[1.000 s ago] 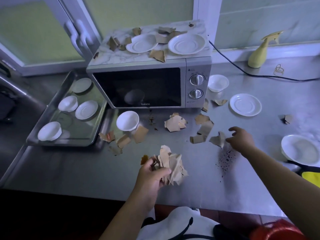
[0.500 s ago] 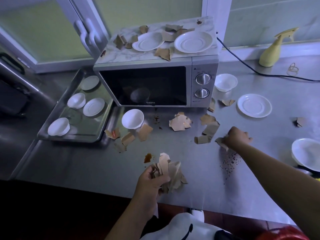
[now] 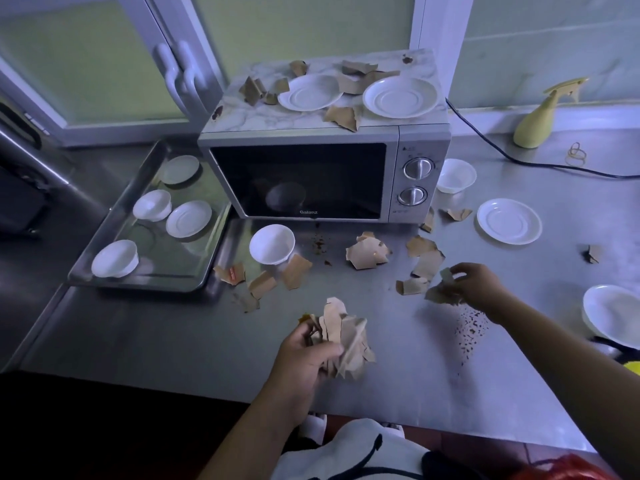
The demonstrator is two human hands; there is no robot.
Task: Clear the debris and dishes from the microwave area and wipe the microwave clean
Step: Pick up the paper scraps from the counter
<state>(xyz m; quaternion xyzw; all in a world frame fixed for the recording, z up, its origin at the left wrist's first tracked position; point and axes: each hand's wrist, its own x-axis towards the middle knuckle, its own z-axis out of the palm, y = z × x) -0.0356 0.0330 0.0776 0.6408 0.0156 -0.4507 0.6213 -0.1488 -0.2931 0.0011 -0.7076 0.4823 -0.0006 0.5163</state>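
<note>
Debris (image 3: pixel 367 253), torn brown paper, litters the steel counter (image 3: pixel 173 337) in front of the microwave (image 3: pixel 298 181) and also its top, where two plates (image 3: pixel 400 97) sit among more scraps. The left hand (image 3: pixel 304 356) grips a wad (image 3: pixel 343 336) of gathered paper near the counter's front edge. The right hand (image 3: pixel 479 285) pinches one scrap (image 3: pixel 440 294) between thumb and fingertips, beside loose pieces and a scatter of dark crumbs (image 3: pixel 469 329). By the look of it, collecting is under way and wiping has not begun. The next move likely calls for adding the scrap to the wad, then reaching for the pieces nearest the microwave door.
</note>
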